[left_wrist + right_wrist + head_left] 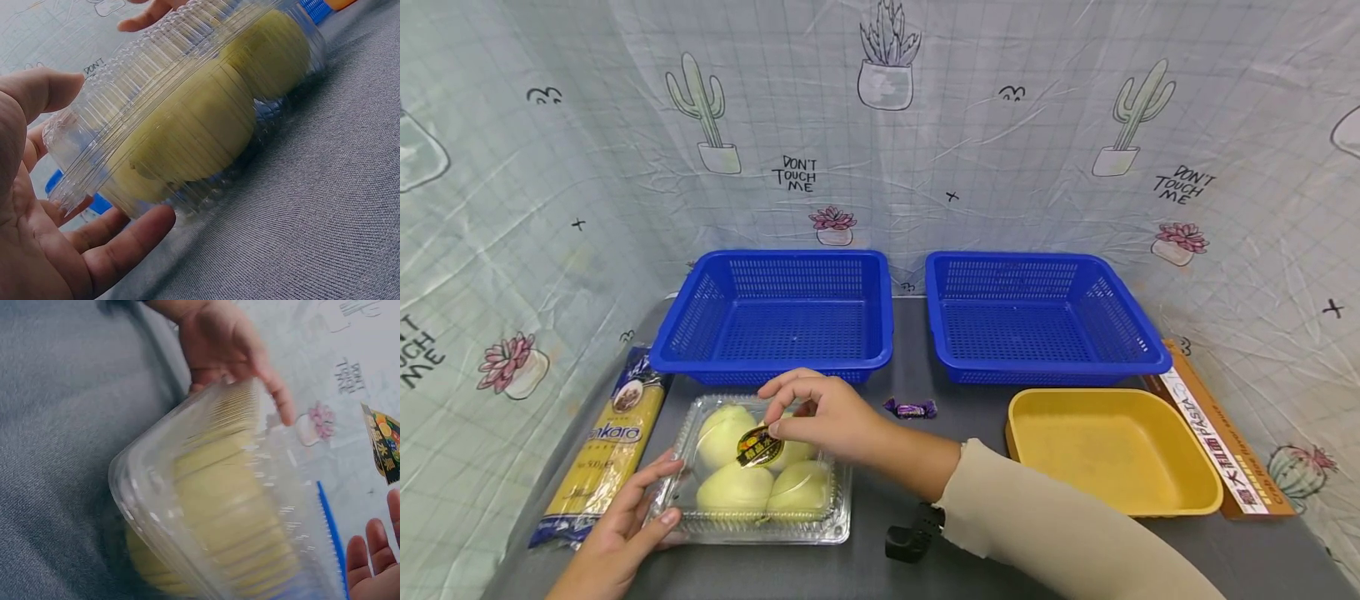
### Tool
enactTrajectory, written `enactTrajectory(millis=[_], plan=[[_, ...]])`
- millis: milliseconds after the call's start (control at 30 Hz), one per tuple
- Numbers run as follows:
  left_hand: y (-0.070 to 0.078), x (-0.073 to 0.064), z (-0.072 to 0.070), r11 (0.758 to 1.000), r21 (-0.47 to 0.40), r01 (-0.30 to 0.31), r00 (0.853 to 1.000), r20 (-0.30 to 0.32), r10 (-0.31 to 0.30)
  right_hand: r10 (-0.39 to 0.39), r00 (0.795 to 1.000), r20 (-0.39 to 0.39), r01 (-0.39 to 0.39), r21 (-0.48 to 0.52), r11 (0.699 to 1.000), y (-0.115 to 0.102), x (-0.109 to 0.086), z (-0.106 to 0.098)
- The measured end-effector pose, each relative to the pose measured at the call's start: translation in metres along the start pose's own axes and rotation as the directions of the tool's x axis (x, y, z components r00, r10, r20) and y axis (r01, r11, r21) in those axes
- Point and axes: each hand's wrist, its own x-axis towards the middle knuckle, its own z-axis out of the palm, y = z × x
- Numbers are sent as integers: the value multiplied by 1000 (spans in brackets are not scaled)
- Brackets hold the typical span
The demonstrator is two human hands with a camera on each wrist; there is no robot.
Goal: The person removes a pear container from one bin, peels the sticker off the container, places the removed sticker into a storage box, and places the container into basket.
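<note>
A clear plastic clamshell box (838, 525) holds several pale yellow-green fruits (735, 492), at the left front of the table. My left hand (628, 521) grips its left side; in the left wrist view the thumb is raised by the lid and the fingers (134, 247) curl around the lower corner. Over the lid's far half, my right hand (827, 417) pinches a black and gold oval label (760, 447) by its edge. In the right wrist view the label (384, 444) stands up, away from the lid; the pinching fingertips are mostly out of that view.
Two blue baskets (771, 367) (1048, 367) stand along the back wall. A spaghetti pack (610, 442) lies left of the box. A purple wrapped candy (912, 408) lies mid-table. At the right are a yellow tray (1105, 450) and a long pasta box (1221, 442).
</note>
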Motion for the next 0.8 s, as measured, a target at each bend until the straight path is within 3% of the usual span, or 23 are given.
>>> enactTrajectory(millis=[100,300,800], plan=[[-1,-1,0,1000,-29,-11,1000,3,11,72,997,-16,-70,92,993,-5,-5,-7],[-2,-2,0,999,-37,-32,999,2,32,189,982,-31,-175,251,952,-13,-16,-25],[1,-2,0,999,-30,-19,1000,11,19,209,978,-26,-196,239,951,-16,-62,-87]])
